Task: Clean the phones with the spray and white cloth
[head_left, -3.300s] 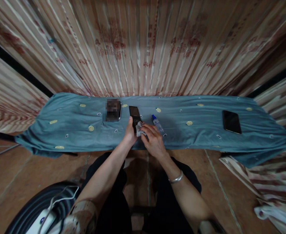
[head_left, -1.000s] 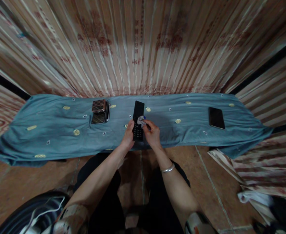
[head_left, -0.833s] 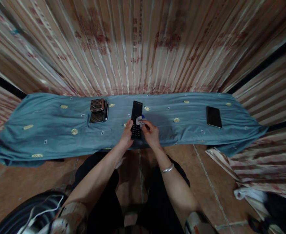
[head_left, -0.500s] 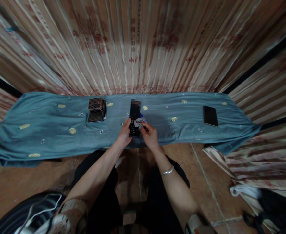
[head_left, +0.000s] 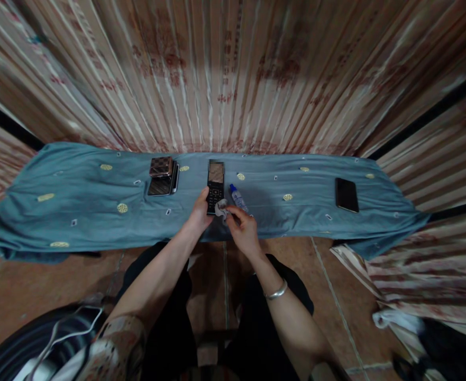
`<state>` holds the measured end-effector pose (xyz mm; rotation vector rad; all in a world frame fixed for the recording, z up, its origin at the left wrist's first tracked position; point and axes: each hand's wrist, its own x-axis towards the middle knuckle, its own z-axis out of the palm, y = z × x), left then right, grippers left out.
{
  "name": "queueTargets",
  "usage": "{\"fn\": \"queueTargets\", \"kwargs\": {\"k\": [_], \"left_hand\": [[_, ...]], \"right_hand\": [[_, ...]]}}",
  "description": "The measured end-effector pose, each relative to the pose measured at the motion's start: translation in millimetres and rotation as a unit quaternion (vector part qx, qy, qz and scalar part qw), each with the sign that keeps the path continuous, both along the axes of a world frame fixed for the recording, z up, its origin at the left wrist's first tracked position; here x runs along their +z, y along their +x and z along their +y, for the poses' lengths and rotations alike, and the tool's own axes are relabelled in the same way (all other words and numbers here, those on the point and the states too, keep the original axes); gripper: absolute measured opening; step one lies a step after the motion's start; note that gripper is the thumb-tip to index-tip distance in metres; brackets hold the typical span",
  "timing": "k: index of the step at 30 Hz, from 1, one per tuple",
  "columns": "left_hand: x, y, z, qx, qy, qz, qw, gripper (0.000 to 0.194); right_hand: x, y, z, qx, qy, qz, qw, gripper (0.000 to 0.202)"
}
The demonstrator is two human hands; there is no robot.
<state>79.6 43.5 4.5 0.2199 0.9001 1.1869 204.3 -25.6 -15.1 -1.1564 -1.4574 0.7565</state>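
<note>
My left hand (head_left: 202, 210) grips a black flip phone (head_left: 216, 185) by its lower left side, its screen half unfolded and the keypad facing up. A crumpled grey cloth (head_left: 221, 208) is pinched in the fingers of my right hand (head_left: 242, 226) and touches the lower right part of the keypad. Just right of the phone lies a small clear bottle with a blue cap (head_left: 238, 199); its lower end is hidden behind my right hand.
Blue patterned fabric (head_left: 98, 211) covers the long table. At left, a brown checkered case (head_left: 161, 166) rests on flat dark devices (head_left: 160, 186). A dark smartphone (head_left: 347, 194) lies at right. Curtains (head_left: 201, 79) hang behind. A black round object with a white cable (head_left: 70, 338) is at lower left.
My right hand and the cloth have slid down the keypad to its lower right corner. More of the keys and of the blue-capped bottle now shows. The view has shifted slightly.
</note>
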Motion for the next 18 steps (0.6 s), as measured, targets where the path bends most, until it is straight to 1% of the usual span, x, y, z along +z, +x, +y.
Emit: {"fn": "queueTargets", "kwargs": {"k": [2,5,8,13,18], "left_hand": [[4.9,0,-1,0.011,-0.003,0.014,1.000,0.038],[11.8,1,-4,0.010,-0.015,0.019,1.000,0.044],[14.1,1,-4,0.012,-0.022,0.012,1.000,0.046],[9.1,-2,-4,0.009,-0.027,0.008,1.000,0.050],[1.3,-5,-6,-0.011,0.008,0.008,1.000,0.044]], "right_hand": [[1.7,0,-1,0.008,0.005,-0.013,1.000,0.023],[3.2,1,-3,0.019,0.010,-0.030,0.999,0.022],[3.8,1,-4,0.019,0.027,-0.046,0.998,0.023],[2.8,0,-6,0.010,0.044,-0.082,0.996,0.024],[0.7,0,-3,0.008,0.012,-0.048,0.999,0.021]]}}
